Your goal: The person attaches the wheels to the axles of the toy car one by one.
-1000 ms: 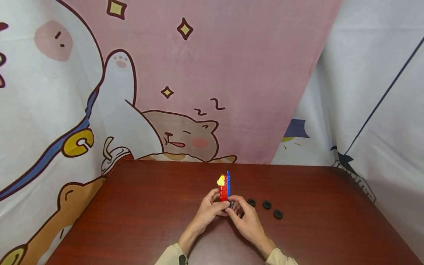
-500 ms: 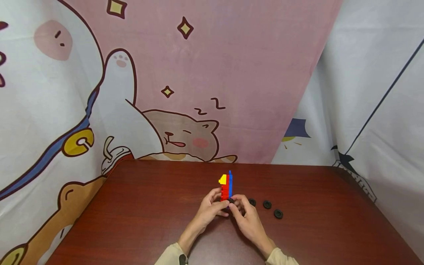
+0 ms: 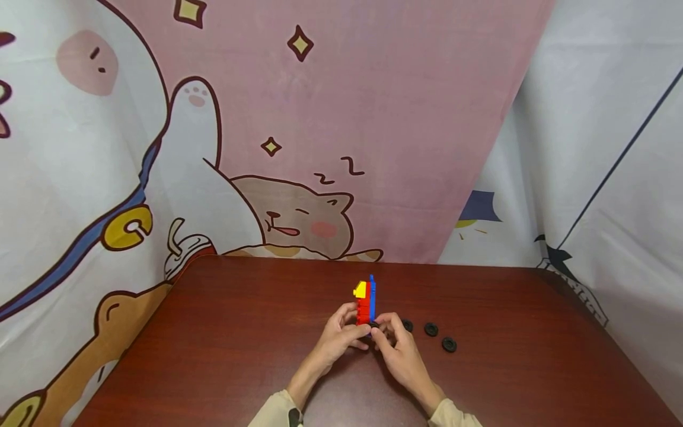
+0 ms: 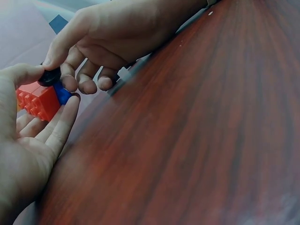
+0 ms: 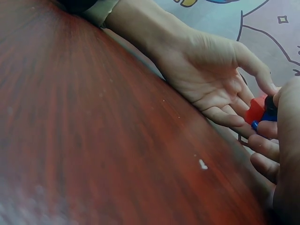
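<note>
Stood on end in the head view is a building-brick car (image 3: 363,308), with red bricks, a yellow sloped brick on the left and a long blue base on the right. My left hand (image 3: 332,343) holds its lower end, thumb on the near side and fingers behind. A black tyre (image 4: 49,77) sits at the blue base in the left wrist view, with the left thumb tip at its edge. My right hand (image 3: 401,354) pinches this tyre, thumb on top and index finger at the blue part below. Fingers mostly hide the lower end of the car.
Three more black tyres lie on the dark red wooden table: one tyre (image 3: 408,325) just beyond the right hand, another tyre (image 3: 431,329) and a third tyre (image 3: 449,344) farther right. A printed cloth (image 3: 405,148) hangs behind the table (image 3: 224,332).
The car has shifted slightly right and leans a little differently. A greyish round part showed at the fingertips a second ago; black tyre shows there now. The loose tyres stay put.
</note>
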